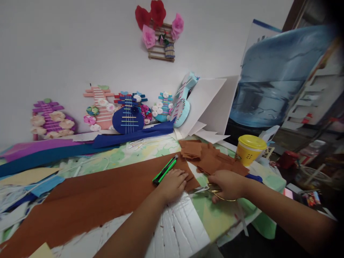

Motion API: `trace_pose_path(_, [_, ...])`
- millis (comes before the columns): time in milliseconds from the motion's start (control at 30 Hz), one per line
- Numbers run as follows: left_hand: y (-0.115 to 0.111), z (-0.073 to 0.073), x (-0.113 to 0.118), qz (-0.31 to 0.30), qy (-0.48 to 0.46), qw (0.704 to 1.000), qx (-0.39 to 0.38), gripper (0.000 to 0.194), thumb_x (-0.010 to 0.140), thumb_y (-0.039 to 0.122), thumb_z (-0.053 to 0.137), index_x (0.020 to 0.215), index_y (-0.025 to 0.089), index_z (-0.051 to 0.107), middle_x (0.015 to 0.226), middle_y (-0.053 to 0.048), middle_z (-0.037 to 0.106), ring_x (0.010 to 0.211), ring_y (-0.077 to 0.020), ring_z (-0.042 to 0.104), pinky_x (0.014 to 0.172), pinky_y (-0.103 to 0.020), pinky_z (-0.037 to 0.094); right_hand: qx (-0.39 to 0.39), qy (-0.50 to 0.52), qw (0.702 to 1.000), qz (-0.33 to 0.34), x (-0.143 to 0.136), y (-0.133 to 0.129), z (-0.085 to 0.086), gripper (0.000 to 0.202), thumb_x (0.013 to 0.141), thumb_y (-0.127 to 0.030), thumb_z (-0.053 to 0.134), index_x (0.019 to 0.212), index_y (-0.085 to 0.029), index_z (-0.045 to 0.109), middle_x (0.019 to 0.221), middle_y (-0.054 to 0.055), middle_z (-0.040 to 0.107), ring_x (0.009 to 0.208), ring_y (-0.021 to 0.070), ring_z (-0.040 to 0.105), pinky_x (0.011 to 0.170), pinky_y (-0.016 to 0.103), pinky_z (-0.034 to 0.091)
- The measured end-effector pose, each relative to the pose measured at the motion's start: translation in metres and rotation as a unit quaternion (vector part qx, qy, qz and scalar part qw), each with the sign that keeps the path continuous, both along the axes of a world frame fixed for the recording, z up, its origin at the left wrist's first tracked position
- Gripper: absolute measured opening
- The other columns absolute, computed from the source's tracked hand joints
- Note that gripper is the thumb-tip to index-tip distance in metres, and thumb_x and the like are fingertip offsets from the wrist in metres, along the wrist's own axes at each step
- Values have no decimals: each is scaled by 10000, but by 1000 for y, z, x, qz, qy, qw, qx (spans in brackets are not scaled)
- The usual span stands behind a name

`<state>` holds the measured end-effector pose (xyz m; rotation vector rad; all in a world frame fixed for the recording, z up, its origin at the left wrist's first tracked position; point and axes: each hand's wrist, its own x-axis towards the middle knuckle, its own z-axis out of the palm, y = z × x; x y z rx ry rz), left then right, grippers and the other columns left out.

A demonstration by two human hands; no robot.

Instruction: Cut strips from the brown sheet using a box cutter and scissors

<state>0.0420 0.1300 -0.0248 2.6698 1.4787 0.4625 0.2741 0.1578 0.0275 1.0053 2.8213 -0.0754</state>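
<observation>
- The left hand (173, 184) lies flat on the right-hand end of a long brown sheet (107, 193), fingers close together and only slightly bent, gripping nothing that shows.
- From that hand the brown sheet stretches away towards eight and nine o'clock, across the table.
- The right hand (228, 186), at three o'clock from the left, is closed around the gold handles of a pair of scissors (206, 187).
- The scissors' blades point to nine o'clock, near the sheet's right edge; whether they touch it I cannot tell.
- A green and black cutter (165, 170) rests on the sheet just beside the left hand, at eleven o'clock from it.
- Cut brown pieces (215, 157) lie in an overlapping heap at eleven o'clock from the right hand.
- At one o'clock from the right hand stands a tub with a yellow lid (252, 142).
- A white grooved block (180, 229) sits at six o'clock from the left hand, partly covered by the sheet.
- Farther off from the left hand, a navy stringed model (128, 123) leans at eleven o'clock, a turquoise one (182, 113) at twelve, and folded white boards (215, 104) at one.
</observation>
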Motion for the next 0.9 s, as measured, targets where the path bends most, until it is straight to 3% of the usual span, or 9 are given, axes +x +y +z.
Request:
trace_pose_path(267, [-2, 1, 0, -8, -6, 1000, 12, 317, 832, 204, 387, 1110, 157, 532, 1174, -78, 510, 1087, -206, 431, 948, -358, 286, 8, -23, 1000, 8, -12, -1, 0, 385, 648, -554, 523, 693, -177, 586, 684, 65, 614, 611, 192, 552, 472, 247, 241])
trace_pose_path(600, [-4, 3, 0, -12, -19, 1000, 18, 282, 813, 176, 416, 1050, 153, 568, 1132, -80, 539, 1054, -204, 459, 938, -342, 307, 77, -50, 996, 8, -23, -1, 0, 304, 608, -486, 581, 652, -189, 628, 621, 63, 635, 550, 187, 555, 450, 242, 222])
trace_pose_path(767, [-3, 3, 0, -15, -26, 999, 22, 259, 819, 168, 412, 1012, 147, 583, 1110, -79, 549, 1035, -202, 464, 932, -340, 310, 52, -28, 998, 17, -20, -14, 4, 225, 637, -412, 578, 626, -192, 625, 595, 51, 630, 535, 164, 541, 453, 242, 203])
trace_pose_path(900, [-4, 5, 0, -13, -37, 999, 20, 198, 807, 157, 431, 896, 153, 607, 1042, -70, 573, 993, -193, 477, 901, -323, 336, 25, 12, 1000, -2, -1, -37, 4, 314, 639, -503, 560, 626, -192, 597, 615, 48, 611, 552, 163, 526, 457, 248, 198])
